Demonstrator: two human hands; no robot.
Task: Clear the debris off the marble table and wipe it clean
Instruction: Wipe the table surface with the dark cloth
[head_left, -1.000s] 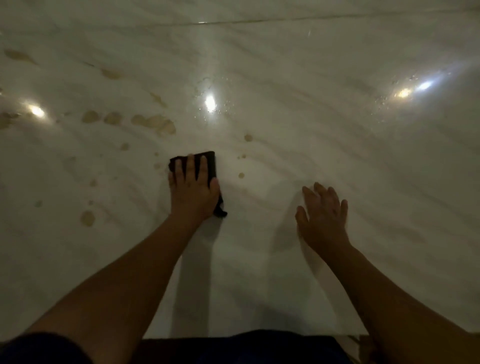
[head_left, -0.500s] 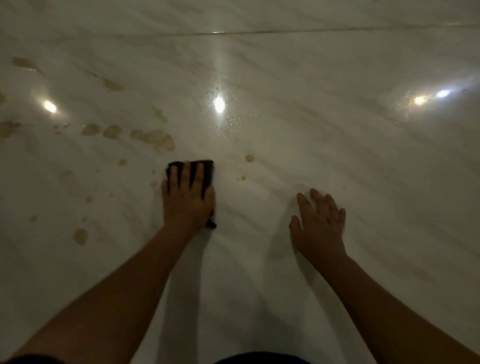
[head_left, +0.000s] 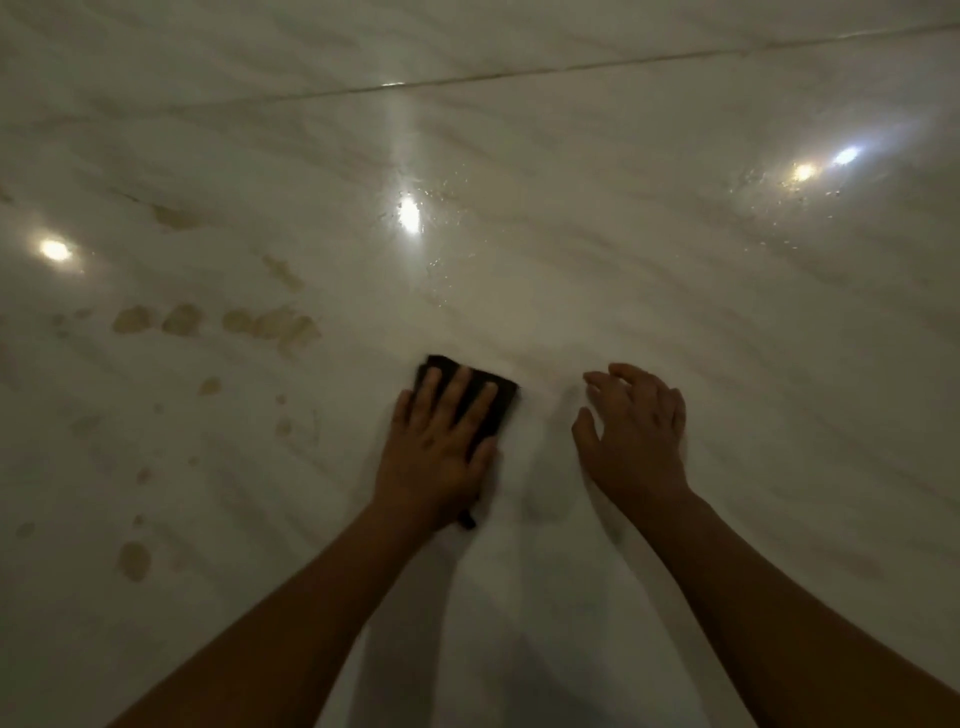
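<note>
The cloth (head_left: 501, 402) is dark, soft and folded into a flat, roughly rectangular pad. It lies on the marble table (head_left: 701, 322), near the middle of the view, under the left hand (head_left: 441, 452), whose straight, spread fingers press it down. The marble is pale, glossy and softly veined, with a thin seam (head_left: 519, 74) across the far part, bright lamp reflections (head_left: 409, 213) and brownish stains (head_left: 270, 325) to the left of the cloth. The long axis of the cloth runs away from the person, along the fingers. The right hand (head_left: 636, 441) is just beside it, with loosely bent fingers that grasp nothing.
</note>
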